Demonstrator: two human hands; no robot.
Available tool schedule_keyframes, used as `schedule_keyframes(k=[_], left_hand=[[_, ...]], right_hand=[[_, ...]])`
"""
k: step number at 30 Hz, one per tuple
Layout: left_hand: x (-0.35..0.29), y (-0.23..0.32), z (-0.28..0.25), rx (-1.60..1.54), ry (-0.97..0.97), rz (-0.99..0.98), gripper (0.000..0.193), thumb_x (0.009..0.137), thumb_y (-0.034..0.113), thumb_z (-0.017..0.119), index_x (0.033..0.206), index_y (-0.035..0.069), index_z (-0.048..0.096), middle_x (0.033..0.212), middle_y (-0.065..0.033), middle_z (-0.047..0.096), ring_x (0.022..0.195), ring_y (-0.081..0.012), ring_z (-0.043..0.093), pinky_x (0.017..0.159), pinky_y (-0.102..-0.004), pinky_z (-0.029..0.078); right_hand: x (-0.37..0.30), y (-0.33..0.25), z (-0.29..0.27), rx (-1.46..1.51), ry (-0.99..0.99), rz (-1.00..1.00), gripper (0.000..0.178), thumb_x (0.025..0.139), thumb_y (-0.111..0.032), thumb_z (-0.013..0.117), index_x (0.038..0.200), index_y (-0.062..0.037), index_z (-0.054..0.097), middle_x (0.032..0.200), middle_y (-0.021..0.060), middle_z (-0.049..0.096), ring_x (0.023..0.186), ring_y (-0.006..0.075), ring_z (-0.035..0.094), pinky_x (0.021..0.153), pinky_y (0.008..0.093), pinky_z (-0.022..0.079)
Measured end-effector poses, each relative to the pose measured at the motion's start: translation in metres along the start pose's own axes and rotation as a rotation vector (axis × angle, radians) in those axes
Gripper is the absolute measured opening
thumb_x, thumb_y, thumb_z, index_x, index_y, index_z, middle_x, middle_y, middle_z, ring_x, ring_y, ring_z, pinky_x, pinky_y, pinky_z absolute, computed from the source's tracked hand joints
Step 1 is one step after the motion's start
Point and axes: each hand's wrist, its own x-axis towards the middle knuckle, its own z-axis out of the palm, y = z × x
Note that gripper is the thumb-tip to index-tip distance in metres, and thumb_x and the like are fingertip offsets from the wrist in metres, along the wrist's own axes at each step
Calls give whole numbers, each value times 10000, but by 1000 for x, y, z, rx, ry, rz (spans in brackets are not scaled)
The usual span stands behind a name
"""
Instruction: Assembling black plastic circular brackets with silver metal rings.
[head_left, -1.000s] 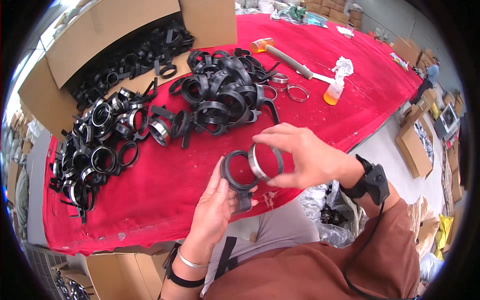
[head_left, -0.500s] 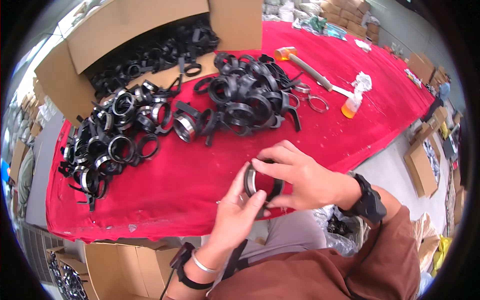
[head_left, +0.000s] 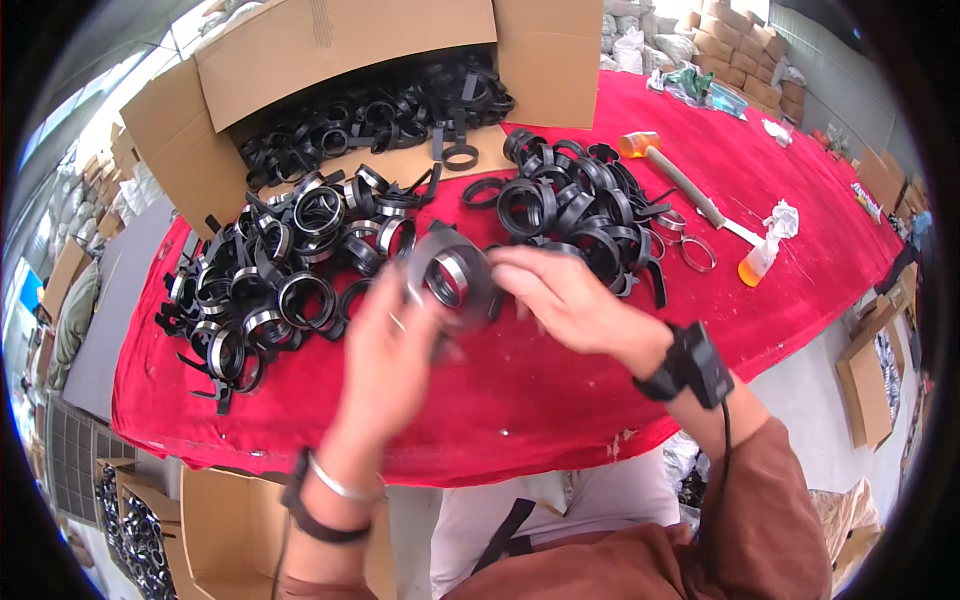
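Note:
My left hand (head_left: 385, 360) is closed around the side of a black ring (head_left: 480, 272), lifted over the red-covered table and blurred by motion. A silver band shows inside the ring's opening; whether it belongs to it I cannot tell. My right hand (head_left: 575, 305) reaches toward the ring's right side, fingers stretched out, with nothing plainly gripped. Its fingertips are close to the ring, and touching cannot be made out. Behind it lies a heap of black clamp-like rings (head_left: 525, 208). To the left spreads another heap, of black rings with silver bands (head_left: 305, 300).
A large cardboard box (head_left: 340, 45) full of black rings lies open at the back. Loose silver rings (head_left: 698, 254) lie beside a long-handled tool (head_left: 685, 187) with amber ends. An open box (head_left: 230, 530) stands below the table's front edge (head_left: 400, 470).
Both hands have moved forward and left from the table's front, carrying the ring toward the heaps. My right hand has come off its two-handed grip, and the view has shifted.

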Motion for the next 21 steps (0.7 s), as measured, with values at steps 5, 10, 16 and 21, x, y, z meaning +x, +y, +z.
schedule_keyframes(k=[5, 10, 16, 21], left_hand=[[94, -13, -98, 1279, 469, 364, 654, 928, 259, 558, 1420, -50, 258, 1261, -283, 486, 1207, -366, 451, 1028, -398, 341], [67, -25, -22, 520, 220, 451, 536, 824, 110, 653, 1275, -73, 428, 1224, -231, 511, 1152, -338, 518, 973, -395, 426], [-2, -48, 23, 206, 133, 373, 613, 766, 44, 696, 1296, -68, 409, 1276, -167, 501, 1191, -260, 506, 1017, -383, 409], [-59, -33, 42, -337, -500, -410, 372, 776, -35, 686, 1111, -58, 527, 1093, -195, 620, 919, -248, 659, 857, -367, 520]], right_hand=[[61, 21, -9, -1019, -493, -198, 312, 714, -179, 712, 996, -61, 649, 1125, 137, 573, 1038, 327, 541, 823, 420, 481], [75, 44, -38, -684, -299, -191, 192, 770, -140, 641, 908, -7, 622, 829, 197, 618, 788, 357, 607, 739, 427, 484], [4, -14, -50, 316, -135, 101, 233, 970, -226, 513, 1096, -34, 556, 767, 0, 571, 570, 60, 533, 521, 213, 444], [-79, 22, -59, 254, -119, 203, 380, 922, -342, 574, 1149, -38, 590, 789, 78, 612, 686, 166, 615, 627, 311, 504]])
